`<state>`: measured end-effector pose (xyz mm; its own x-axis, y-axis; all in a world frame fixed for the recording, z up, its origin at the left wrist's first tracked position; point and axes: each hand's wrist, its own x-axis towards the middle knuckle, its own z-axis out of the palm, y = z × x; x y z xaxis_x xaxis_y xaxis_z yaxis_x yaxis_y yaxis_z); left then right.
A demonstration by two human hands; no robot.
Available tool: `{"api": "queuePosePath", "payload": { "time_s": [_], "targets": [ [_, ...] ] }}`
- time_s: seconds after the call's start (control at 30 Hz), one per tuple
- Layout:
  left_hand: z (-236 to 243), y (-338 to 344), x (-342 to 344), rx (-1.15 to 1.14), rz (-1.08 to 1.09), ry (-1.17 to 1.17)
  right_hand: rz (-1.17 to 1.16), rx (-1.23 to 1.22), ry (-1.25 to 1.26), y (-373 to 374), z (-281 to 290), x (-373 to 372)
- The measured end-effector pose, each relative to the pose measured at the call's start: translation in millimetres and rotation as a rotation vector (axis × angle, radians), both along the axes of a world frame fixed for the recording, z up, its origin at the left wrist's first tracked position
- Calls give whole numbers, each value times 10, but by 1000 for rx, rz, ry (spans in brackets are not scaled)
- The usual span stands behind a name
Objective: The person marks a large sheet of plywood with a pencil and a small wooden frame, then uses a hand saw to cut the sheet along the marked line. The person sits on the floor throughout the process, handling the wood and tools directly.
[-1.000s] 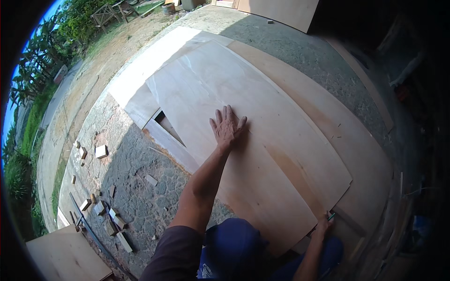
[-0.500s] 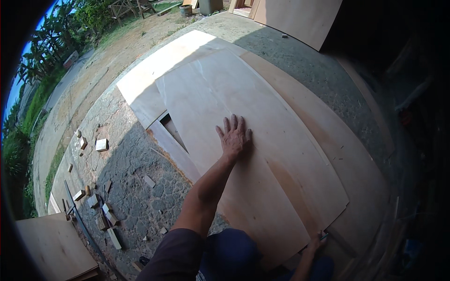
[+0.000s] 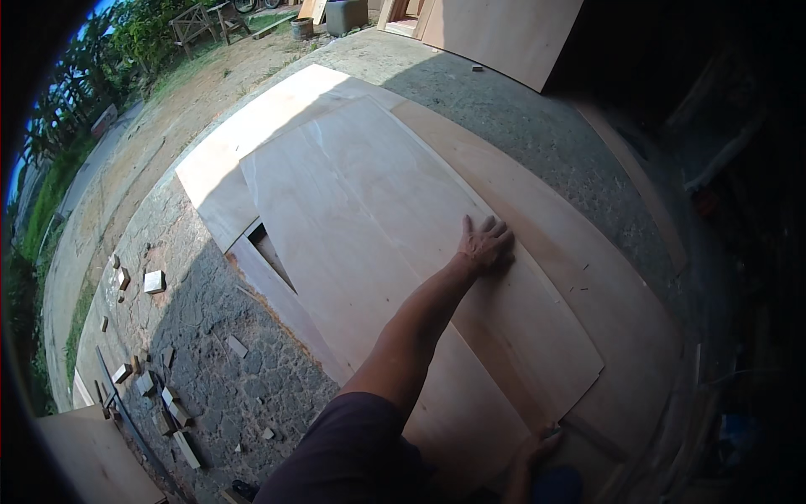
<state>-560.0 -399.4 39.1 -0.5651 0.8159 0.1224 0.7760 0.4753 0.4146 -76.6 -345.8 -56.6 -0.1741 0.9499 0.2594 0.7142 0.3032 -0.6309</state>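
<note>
A large pale plywood sheet [image 3: 353, 244] lies on other sheets on the ground, its surface mostly in shade. My left hand [image 3: 487, 245] rests palm down on it near its right long edge, fingers apart and holding nothing. At the sheet's near end, my right hand [image 3: 534, 443] is closed around a small thin thing like a pencil or pen [image 3: 552, 431], mostly hidden by the fingers. A darker brown strip [image 3: 495, 357] shows on the wood between the two hands.
Beneath, a wider plywood sheet [image 3: 621, 323] sticks out to the right. A dark gap [image 3: 270, 254] opens at the left edge. Wood offcuts [image 3: 154, 281] and a long dark bar [image 3: 134, 424] lie on rough concrete at left. Another panel [image 3: 508, 38] stands at the back.
My left hand has slid right across the plywood, from its middle to near the right edge. The view has shifted, and my right hand stays at the near end.
</note>
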Motion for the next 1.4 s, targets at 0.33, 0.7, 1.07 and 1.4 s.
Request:
{"api": "queuePosePath", "payload": {
  "time_s": [0.33, 0.7, 1.07, 1.4],
  "targets": [
    [-39, -108, -43, -49, -44, -1, -13, -104, -18, -75, 214, -69],
    [-264, -79, -116, -61, -29, 81, 9, -75, 65, -16, 77, -13],
    [-57, -127, -42, -40, -33, -6, 6, -20, -17, -7, 57, 0],
    [-132, -99, -60, -33, -25, 19, -15, -5, -81, -8, 70, 3]
  ]
}}
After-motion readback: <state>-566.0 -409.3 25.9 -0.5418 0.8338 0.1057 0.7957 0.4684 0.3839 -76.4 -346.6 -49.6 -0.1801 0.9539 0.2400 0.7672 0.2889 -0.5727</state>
